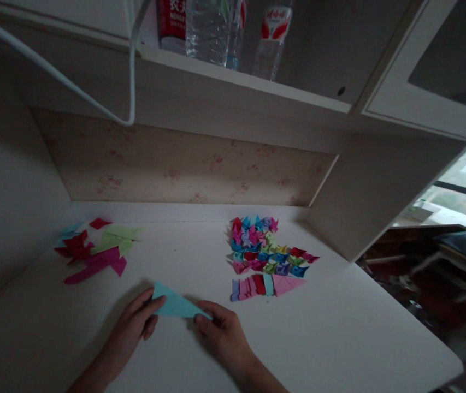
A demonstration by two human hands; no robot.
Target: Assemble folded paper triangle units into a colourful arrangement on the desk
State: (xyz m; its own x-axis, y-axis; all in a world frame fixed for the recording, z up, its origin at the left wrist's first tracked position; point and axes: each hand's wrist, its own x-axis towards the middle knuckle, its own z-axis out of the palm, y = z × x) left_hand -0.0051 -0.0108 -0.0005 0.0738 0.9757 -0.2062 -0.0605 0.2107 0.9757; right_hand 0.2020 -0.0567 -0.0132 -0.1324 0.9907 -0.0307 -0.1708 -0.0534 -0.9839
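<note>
A light blue folded sheet of paper [177, 304] is stretched between my two hands over the white desk. It has a long, narrow triangular shape, broad at the left and tapering to a point at the right. My left hand [140, 315] pinches the broad end, thumb on top. At the pointed tip, my right hand [220, 327] grips the paper between thumb and fingers. Right of my hands lies a row of folded paper pieces [269, 285] in purple, pink, red and light blue. Behind that row sit many small folded paper figures [253, 245] in mixed colours.
Larger folded papers, including a magenta piece [97, 263], a red piece [77, 246] and a pale green piece [120, 239], lie at the desk's back left. Overhead, a shelf [249, 82] holds plastic bottles [272, 38]. A white cable [72, 84] hangs at upper left.
</note>
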